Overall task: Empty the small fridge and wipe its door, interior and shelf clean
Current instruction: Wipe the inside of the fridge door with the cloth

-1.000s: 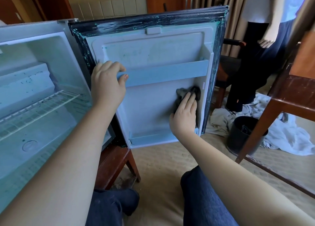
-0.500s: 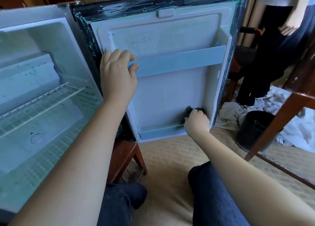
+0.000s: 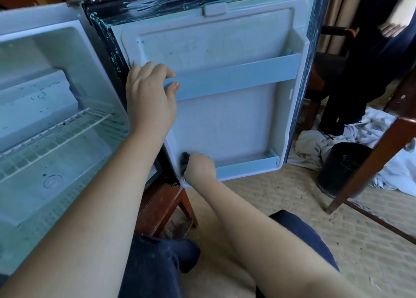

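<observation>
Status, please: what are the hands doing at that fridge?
Left hand grips door rail. Right hand holds dark cloth at bottom hinge-side corner. Nothing blocking.

Where your right hand (image 3: 201, 166) grips the cloth (image 3: 185, 159), bare door panel (image 3: 229, 126) spreads rightward; the bottom ledge (image 3: 247, 166) bars below, the rail (image 3: 236, 76) and left hand (image 3: 149, 95) above.

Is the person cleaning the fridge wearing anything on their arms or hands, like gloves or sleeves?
No gloves: the left hand and right hand are bare, with no ring, watch or bracelet in view. Both forearms are uncovered, no sleeve showing. Dark blue trousers cover the knees.
</observation>
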### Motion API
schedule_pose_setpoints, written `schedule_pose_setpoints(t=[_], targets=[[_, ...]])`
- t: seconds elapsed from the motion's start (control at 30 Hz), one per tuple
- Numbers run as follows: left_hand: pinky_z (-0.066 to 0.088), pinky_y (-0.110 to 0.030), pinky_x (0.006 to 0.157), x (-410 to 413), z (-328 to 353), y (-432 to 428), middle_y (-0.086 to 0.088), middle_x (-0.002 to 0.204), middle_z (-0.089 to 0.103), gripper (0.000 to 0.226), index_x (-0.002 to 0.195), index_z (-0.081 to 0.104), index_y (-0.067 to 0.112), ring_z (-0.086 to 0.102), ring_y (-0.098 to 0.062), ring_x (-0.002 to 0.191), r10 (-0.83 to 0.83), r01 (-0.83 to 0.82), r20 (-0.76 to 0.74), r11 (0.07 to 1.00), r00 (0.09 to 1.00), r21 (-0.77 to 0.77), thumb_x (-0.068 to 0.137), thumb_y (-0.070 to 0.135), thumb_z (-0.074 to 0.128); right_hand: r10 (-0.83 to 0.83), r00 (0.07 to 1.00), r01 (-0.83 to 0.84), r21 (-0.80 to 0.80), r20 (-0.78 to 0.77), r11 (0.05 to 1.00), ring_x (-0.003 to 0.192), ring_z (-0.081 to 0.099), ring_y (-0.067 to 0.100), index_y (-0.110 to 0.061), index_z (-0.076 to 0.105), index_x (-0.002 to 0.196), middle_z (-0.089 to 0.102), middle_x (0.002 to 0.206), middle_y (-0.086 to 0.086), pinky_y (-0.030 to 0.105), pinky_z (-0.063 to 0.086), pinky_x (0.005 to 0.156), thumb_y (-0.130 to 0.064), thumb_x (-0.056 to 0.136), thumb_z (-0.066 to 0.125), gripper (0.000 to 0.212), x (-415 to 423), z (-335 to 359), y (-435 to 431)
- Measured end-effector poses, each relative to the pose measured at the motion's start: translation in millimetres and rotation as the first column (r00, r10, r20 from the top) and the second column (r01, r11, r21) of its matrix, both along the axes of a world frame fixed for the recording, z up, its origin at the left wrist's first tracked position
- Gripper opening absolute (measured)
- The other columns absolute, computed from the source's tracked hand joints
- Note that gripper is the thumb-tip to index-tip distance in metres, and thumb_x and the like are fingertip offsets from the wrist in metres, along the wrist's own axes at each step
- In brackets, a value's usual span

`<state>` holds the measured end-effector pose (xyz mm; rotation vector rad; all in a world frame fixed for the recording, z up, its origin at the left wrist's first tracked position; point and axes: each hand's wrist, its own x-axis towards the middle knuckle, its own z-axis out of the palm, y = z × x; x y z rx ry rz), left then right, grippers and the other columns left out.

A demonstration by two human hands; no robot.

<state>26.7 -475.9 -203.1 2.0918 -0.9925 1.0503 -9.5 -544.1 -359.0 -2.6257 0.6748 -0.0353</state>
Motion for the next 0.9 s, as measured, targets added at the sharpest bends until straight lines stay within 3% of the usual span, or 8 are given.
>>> schedule_pose_setpoints(t=[0.13, 0.23, 0.4, 0.47, 0.6, 0.7, 0.8, 0.9], targets=[[0.034, -0.037, 0.097, -3, 3, 3, -0.014, 0.095, 0.063, 0.011, 0.093, 0.064, 0.004, 0.051, -0.035, 0.098, 0.009, -0.009, -0.035, 1.000, 0.999, 0.011, 0.087, 0.012, 0.061, -0.029, 0.993, 0.029, 0.002, 0.116, 1.000, 0.105, 0.059, 0.031, -0.008, 0.058, 0.116, 0.062, 0.115, 0.013, 0.032, 0.045, 0.079, -0.011, 0.091, 0.050, 0.026, -20, -5, -32], [0.035, -0.042, 0.104, -6, 5, 3, -0.013, 0.096, 0.063, 0.011, 0.095, 0.065, 0.004, 0.051, -0.035, 0.100, 0.011, -0.011, -0.062, 1.000, 0.998, 0.007, 0.088, 0.012, 0.061, -0.145, 0.979, 0.159, -0.090, 0.143, 0.983, 0.105, 0.059, 0.033, -0.009, 0.058, 0.117, 0.061, 0.117, 0.014, 0.034, 0.046, 0.081, -0.012, 0.091, 0.049, 0.028, -48, -6, -72], [0.038, -0.040, 0.100, -8, 3, 1, -0.011, 0.096, 0.063, 0.012, 0.095, 0.065, 0.005, 0.051, -0.034, 0.100, 0.009, -0.010, -0.059, 1.000, 0.998, -0.020, 0.088, 0.013, 0.061, -0.275, 0.926, 0.337, -0.243, 0.259, 0.910, 0.095, 0.056, 0.032, -0.017, 0.064, 0.116, 0.057, 0.115, 0.007, 0.032, 0.039, 0.070, -0.028, 0.095, 0.051, 0.026, -97, -14, -117], [0.039, -0.046, 0.101, -7, 2, 2, -0.011, 0.094, 0.063, 0.012, 0.094, 0.065, 0.005, 0.051, -0.035, 0.099, 0.004, -0.005, -0.048, 1.000, 0.999, -0.024, 0.087, 0.013, 0.061, -0.258, 0.947, 0.306, -0.295, 0.190, 0.905, 0.096, 0.058, 0.032, -0.014, 0.064, 0.111, 0.063, 0.110, 0.010, 0.033, 0.036, 0.071, -0.028, 0.097, 0.047, 0.026, -87, -15, -107], [0.036, -0.037, 0.099, -4, 1, 1, -0.012, 0.094, 0.063, 0.011, 0.093, 0.065, 0.005, 0.052, -0.034, 0.098, -0.008, 0.007, -0.018, 1.000, 1.000, -0.023, 0.087, 0.013, 0.061, -0.070, 0.968, 0.090, -0.072, 0.240, 0.993, 0.095, 0.061, 0.033, -0.010, 0.064, 0.097, 0.067, 0.101, 0.012, 0.034, 0.042, 0.070, -0.025, 0.092, 0.045, 0.025, -55, -19, -54], [0.032, -0.032, 0.091, -1, 0, 2, -0.013, 0.094, 0.062, 0.012, 0.094, 0.064, 0.005, 0.051, -0.035, 0.098, -0.011, 0.011, 0.008, 1.000, 1.000, -0.017, 0.087, 0.014, 0.060, 0.157, 0.959, -0.143, -0.076, 0.235, 0.987, 0.111, 0.052, 0.031, -0.014, 0.061, 0.108, 0.063, 0.116, 0.007, 0.039, 0.041, 0.087, -0.030, 0.094, 0.041, 0.030, -40, -19, -10], [0.033, -0.034, 0.095, -1, 0, 3, -0.013, 0.095, 0.062, 0.014, 0.095, 0.064, 0.004, 0.051, -0.035, 0.099, -0.004, 0.004, 0.005, 1.000, 1.000, -0.018, 0.088, 0.015, 0.059, 0.199, 0.980, -0.193, -0.206, 0.007, 0.959, 0.123, 0.042, 0.029, -0.018, 0.060, 0.113, 0.060, 0.122, 0.004, 0.056, 0.012, 0.113, -0.046, 0.100, 0.026, 0.046, -29, -11, 2], [0.036, -0.039, 0.097, -3, -1, 4, -0.013, 0.095, 0.062, 0.013, 0.094, 0.063, 0.004, 0.051, -0.035, 0.099, 0.001, -0.001, -0.003, 1.000, 1.000, -0.007, 0.088, 0.014, 0.059, 0.181, 0.974, -0.217, -0.338, -0.135, 0.916, 0.116, 0.049, 0.026, -0.018, 0.059, 0.090, 0.064, 0.101, 0.002, 0.060, 0.002, 0.113, -0.060, 0.098, 0.016, 0.061, -25, -5, -8]])
